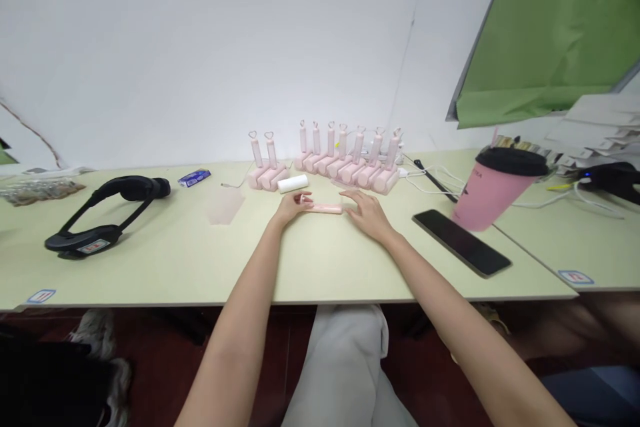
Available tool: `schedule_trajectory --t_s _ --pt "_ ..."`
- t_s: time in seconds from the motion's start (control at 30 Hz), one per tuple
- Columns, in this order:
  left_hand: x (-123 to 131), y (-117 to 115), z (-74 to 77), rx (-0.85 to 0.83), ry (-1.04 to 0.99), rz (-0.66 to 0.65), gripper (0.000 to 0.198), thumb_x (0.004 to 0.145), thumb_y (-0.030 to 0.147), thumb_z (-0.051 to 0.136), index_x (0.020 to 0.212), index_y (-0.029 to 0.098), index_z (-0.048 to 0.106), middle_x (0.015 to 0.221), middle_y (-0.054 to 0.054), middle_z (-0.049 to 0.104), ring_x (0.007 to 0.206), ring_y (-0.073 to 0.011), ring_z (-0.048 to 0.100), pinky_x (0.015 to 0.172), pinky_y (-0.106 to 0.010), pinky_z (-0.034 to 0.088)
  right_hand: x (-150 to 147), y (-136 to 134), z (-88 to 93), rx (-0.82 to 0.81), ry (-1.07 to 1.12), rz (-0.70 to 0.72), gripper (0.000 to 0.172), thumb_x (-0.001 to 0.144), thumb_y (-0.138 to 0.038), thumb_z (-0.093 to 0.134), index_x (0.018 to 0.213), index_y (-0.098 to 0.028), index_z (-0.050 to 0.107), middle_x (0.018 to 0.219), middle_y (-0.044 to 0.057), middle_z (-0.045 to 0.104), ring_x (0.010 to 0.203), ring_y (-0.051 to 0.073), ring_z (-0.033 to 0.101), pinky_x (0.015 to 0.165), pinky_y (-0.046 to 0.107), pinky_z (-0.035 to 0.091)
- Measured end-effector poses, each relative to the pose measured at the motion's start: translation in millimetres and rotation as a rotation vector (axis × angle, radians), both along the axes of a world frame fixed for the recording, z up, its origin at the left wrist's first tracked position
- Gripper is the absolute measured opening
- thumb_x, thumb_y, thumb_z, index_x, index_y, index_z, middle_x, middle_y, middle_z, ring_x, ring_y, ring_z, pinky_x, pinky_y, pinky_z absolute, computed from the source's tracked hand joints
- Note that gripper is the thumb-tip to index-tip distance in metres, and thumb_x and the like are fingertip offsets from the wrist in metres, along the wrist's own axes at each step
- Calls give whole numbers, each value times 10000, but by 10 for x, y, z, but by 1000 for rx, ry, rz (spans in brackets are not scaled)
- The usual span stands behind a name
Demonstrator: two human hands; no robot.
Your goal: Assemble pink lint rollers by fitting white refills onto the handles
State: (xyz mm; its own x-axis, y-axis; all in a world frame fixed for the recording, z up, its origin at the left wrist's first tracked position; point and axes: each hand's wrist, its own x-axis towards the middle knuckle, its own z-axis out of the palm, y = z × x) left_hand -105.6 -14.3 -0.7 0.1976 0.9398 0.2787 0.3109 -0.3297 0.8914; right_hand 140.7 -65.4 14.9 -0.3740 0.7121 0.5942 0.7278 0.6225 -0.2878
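A slim pink handle (pixel 325 208) lies crosswise on the table in front of me. My left hand (pixel 290 207) has its fingers curled round the left end, where a small white part shows. At the other end, my right hand (pixel 369 215) is spread, fingertips close to the handle's tip; whether they touch it I cannot tell. Just behind my left hand rests a white roll (pixel 293 183). Farther back, several pink lint rollers (pixel 354 172) stand in a row with handles upright and heart-shaped loops on top, and two more pink lint rollers (pixel 267 175) stand to their left.
A translucent pinkish sheet (pixel 226 205) and a blue packet (pixel 195 178) lie to the left, beside a black headset (pixel 107 213). On the right are a black phone (pixel 461 241), a tilted pink cup (pixel 493 187) and white cables (pixel 440 177). A wall borders the table's back.
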Motion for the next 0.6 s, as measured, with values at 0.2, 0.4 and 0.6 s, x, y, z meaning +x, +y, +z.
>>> schedule_trajectory --t_s 0.2,0.4,0.6 --pt "-883 -177 68 21 213 265 435 522 361 730 917 193 654 893 -40 654 812 -202 572 753 -317 441 -330 384 70 -60 -85 20 571 787 -252 493 1325 -299 309 1362 62 372 1249 234 325 981 443 283" --pt "-1080 -150 70 7 224 326 414 514 325 743 877 171 615 852 -42 631 766 -180 570 706 -294 447 -1207 1145 199 -92 -314 34 734 695 -272 639 1338 -361 295 1429 76 256 1305 312 201 1006 545 177" --pt "-1071 -34 -3 103 220 366 402 535 404 725 806 180 529 730 17 560 673 -138 530 610 -249 424 -1365 1366 20 -138 -217 76 452 763 -215 555 1208 -264 492 1132 107 533 1094 252 446 889 403 378"
